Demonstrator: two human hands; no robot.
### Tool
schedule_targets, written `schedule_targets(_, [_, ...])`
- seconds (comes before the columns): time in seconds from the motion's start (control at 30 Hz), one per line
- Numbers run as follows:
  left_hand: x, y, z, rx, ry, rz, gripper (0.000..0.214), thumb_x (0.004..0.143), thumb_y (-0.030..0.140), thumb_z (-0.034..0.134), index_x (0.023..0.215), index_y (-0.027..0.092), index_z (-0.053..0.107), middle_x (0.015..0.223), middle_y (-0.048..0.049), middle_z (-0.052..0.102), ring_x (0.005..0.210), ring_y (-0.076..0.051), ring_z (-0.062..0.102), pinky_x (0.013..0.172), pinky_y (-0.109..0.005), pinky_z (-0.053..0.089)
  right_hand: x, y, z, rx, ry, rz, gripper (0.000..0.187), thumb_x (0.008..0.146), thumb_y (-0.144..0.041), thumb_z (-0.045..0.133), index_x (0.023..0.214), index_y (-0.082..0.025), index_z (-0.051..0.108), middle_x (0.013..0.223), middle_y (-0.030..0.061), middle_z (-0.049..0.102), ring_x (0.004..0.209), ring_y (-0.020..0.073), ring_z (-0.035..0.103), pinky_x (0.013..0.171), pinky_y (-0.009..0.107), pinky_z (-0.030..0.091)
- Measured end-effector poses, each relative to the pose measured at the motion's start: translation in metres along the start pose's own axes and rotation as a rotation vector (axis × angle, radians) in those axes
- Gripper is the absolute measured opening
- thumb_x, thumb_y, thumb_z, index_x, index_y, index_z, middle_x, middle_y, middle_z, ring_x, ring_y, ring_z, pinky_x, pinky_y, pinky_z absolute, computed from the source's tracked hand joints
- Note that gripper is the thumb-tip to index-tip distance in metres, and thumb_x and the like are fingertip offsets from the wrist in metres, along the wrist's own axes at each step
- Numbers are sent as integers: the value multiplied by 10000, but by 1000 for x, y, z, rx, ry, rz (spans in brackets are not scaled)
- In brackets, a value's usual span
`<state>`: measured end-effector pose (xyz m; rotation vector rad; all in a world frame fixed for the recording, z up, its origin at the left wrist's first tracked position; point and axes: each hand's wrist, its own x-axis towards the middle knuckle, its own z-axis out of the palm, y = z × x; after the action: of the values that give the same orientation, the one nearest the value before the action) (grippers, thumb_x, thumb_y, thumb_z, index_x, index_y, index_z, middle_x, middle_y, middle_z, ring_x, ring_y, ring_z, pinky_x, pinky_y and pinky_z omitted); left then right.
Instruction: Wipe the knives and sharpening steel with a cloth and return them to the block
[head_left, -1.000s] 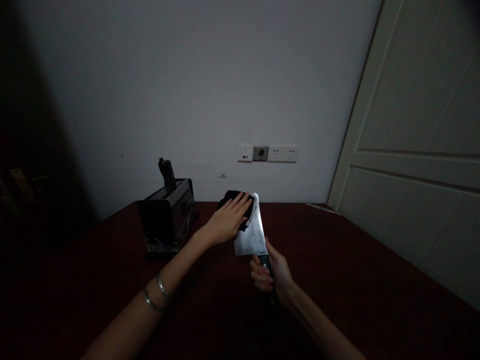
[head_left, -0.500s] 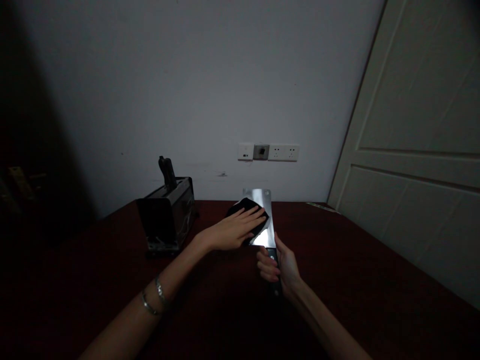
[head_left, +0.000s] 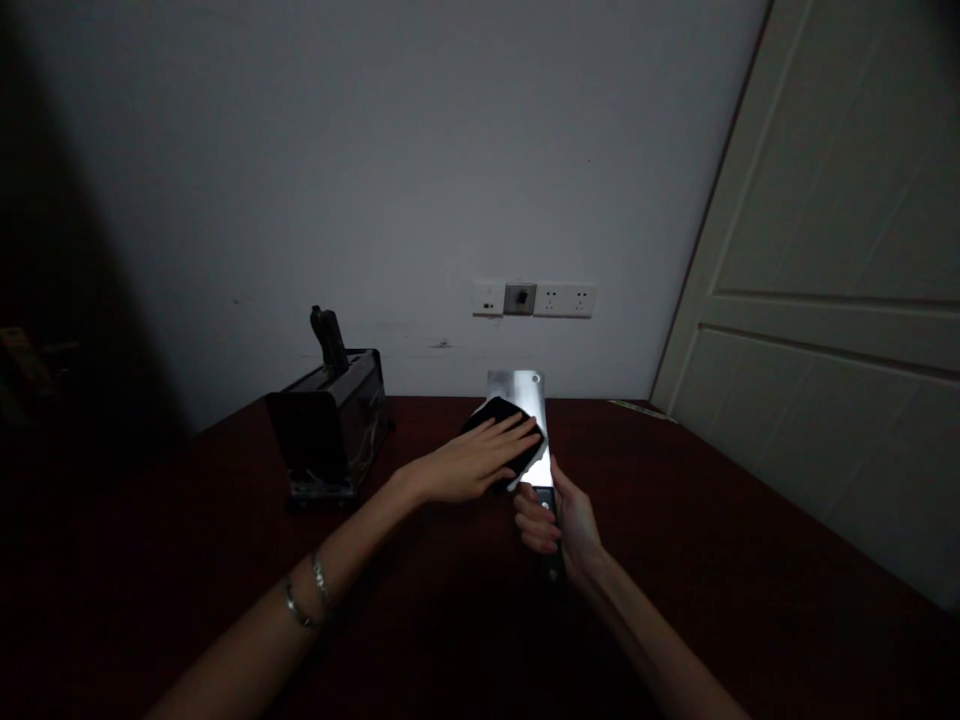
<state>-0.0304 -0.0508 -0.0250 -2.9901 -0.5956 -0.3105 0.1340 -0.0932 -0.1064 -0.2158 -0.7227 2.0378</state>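
Note:
My right hand (head_left: 566, 515) is closed around the black handle of a cleaver (head_left: 516, 384). Its broad, shiny blade points away from me, with a small hole at the far corner. My left hand (head_left: 480, 460) lies flat, fingers stretched out, on top of a black cloth (head_left: 498, 408) with a white edge. That cloth rests against the blade and hides part of its middle and left side. Two silver bracelets (head_left: 307, 590) circle my left forearm.
A dark knife block (head_left: 360, 415) with black handles sticking up stands at left on the dark red table (head_left: 450, 620). Behind the table, a pale wall carries a row of sockets (head_left: 555, 300). A white panelled door (head_left: 787, 380) is at right.
The cloth and my left hand have shifted slightly right across the blade, now reaching its right edge. My right hand keeps its hold on the handle. The view has tilted slightly.

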Motion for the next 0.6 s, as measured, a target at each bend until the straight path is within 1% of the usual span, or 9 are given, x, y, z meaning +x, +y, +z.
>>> schedule_targets(0.1, [0,-9,-3,44,51,-68,566,913,240,353,1413,224,87,1489,-25,24,1355,-151,-35,1106,-382,131,1,2,0,-27,-15,47,566,837,-602,313,566,-139,495,393,-79,290,297,24,139,264,145,173])
schedule_targets(0.2, [-1,-12,-4,78,62,-111,571,911,241,355,1413,208,86,1488,-38,15,1354,-160,-42,1106,-381,131,3,3,-1,-40,-27,82,578,832,-614,304,560,-142,499,388,-77,296,293,26,139,265,149,176])
schedule_targets(0.27, [1,-6,-1,91,51,-83,592,897,238,388,1412,216,97,1488,-37,34,1355,-166,-33,1105,-379,138,3,4,-3,-42,-13,89,579,828,-620,305,559,-144,497,387,-78,297,292,26,138,267,150,175])
schedule_targets(0.4, [7,12,3,85,40,-5,611,871,227,444,1403,227,143,1486,-31,77,1355,-166,-20,1106,-370,154,4,6,-6,-50,55,105,587,822,-624,304,543,-144,494,381,-77,300,289,26,139,267,152,167])
schedule_targets(0.5, [10,17,1,54,66,-43,651,862,247,466,1406,194,114,1485,-61,60,1354,-164,-19,1109,-370,151,4,8,-5,-51,83,121,600,822,-624,295,520,-143,489,376,-72,311,283,25,143,264,156,167])
schedule_targets(0.6, [10,15,0,45,103,-118,696,851,280,484,1406,149,85,1480,-107,29,1354,-178,-17,1109,-377,153,5,8,-3,-46,96,134,613,832,-618,271,518,-142,493,371,-67,317,280,25,143,262,156,160])
